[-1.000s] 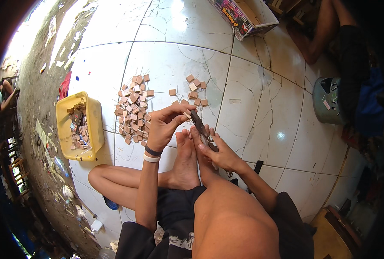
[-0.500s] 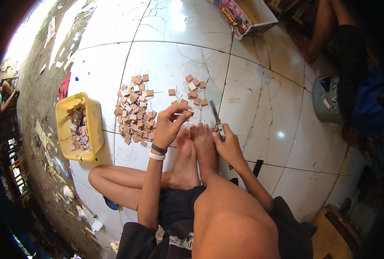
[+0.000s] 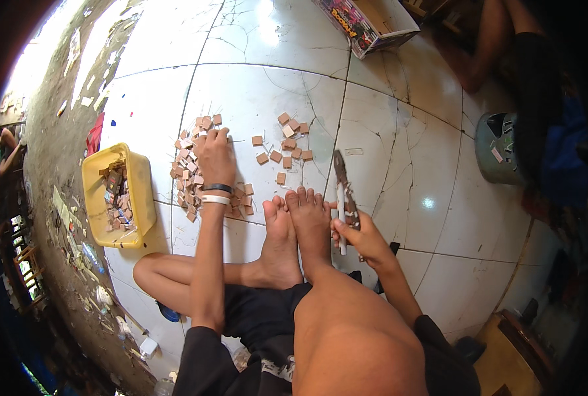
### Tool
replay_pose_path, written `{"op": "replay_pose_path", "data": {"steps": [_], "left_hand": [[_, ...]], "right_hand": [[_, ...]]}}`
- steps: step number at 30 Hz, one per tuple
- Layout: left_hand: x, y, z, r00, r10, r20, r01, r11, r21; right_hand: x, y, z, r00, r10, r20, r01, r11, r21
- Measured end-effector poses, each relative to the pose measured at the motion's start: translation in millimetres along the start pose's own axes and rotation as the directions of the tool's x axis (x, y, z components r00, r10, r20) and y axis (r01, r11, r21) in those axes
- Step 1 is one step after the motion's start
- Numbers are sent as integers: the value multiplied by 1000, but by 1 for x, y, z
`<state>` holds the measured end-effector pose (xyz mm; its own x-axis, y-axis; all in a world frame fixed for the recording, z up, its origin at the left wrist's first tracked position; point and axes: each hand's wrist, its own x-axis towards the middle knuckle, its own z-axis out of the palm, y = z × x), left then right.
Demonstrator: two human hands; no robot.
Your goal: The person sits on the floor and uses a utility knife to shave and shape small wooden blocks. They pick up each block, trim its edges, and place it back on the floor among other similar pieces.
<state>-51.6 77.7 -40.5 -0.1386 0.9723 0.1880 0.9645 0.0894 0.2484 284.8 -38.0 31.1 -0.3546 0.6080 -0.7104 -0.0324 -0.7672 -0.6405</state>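
My left hand [image 3: 216,162] is over the large pile of small brown square blocks [image 3: 187,188], many with thin metal pins sticking out. Its fingers curl down among the blocks; the fingertips, and anything between them, are hidden. Beside my right foot, my right hand [image 3: 360,239] is closed around a pair of pliers [image 3: 344,181] with dark jaws pointing away from me and a whitish handle. A smaller, looser group of the same blocks [image 3: 288,131] lies to the right of the pile, with one block [image 3: 280,178] nearest my toes.
A yellow tub [image 3: 147,204] with blocks and scraps stands at the left. My bare feet [image 3: 310,228] rest on the cracked white tiles. An open printed carton [image 3: 380,43] lies far off. At right are a green basket [image 3: 495,155] and another person's leg [image 3: 485,56].
My left hand has let go of a small block, now lying near my toes, and moved left to the pile. My right hand has shifted slightly right and nearer me with the pliers.
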Motion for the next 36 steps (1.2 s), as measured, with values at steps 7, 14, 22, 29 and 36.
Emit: {"op": "replay_pose_path", "data": {"steps": [7,14,22,29,36], "left_hand": [[9,-25,-16,966,216,143,-210,976,-62],[-13,26,-41,988,79,-132,-126,907,-402],[-38,75,-57,999,-41,-35,7,737,-676],[-54,80,-52,979,-172,112,191,561,-806],[-60,79,-51,956,-221,192,273,434,-859]], "right_hand": [[6,30,13,946,-299,-122,254,923,-289],[11,-8,33,959,-283,-11,259,894,-365],[12,-14,52,948,-304,101,315,829,-462],[11,-5,54,951,-275,139,308,838,-450],[14,-4,56,948,-266,174,317,827,-464]]}}
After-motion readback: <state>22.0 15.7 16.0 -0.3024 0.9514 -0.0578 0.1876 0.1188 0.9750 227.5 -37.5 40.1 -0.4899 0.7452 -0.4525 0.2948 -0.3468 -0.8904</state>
